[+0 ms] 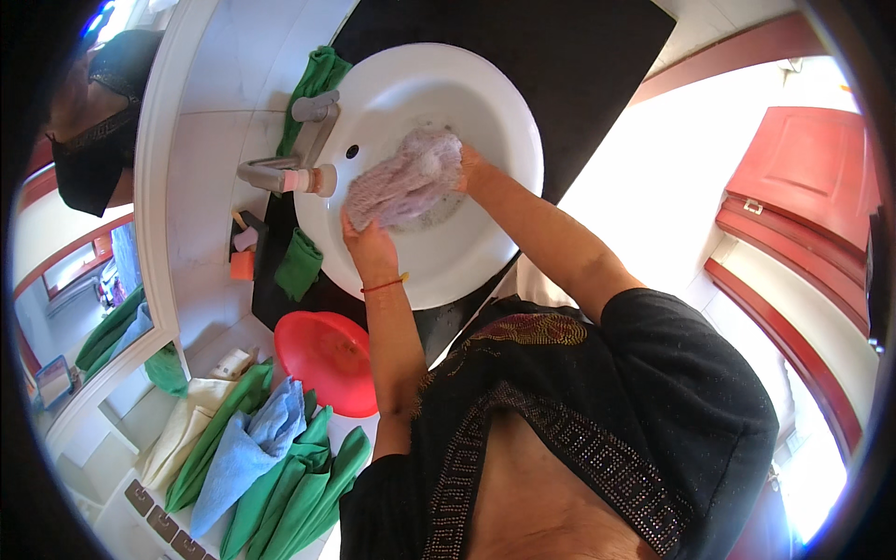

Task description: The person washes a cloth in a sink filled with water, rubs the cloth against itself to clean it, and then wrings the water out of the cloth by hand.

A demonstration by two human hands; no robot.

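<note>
A wet, soapy pinkish-grey cloth (406, 178) is stretched between my two hands over the white oval washbasin (448, 280). At its lower left end, my left hand (369, 241) grips the cloth, a red cord bracelet on the wrist. My right hand (472, 168) has hold of the upper right end; some of its fingers are hidden behind the cloth. Suds and a little water show in the bowl beneath. The grey metal faucet (269, 175) reaches over the basin's left rim, left of the cloth, and I cannot see water running from it.
Green cloths (299, 264) lie beside the basin on the black countertop (581, 77). A red plastic basin (322, 364) stands near my left forearm. Blue (245, 455), green and cream towels hang at lower left. A framed mirror (150, 210) is on the left wall.
</note>
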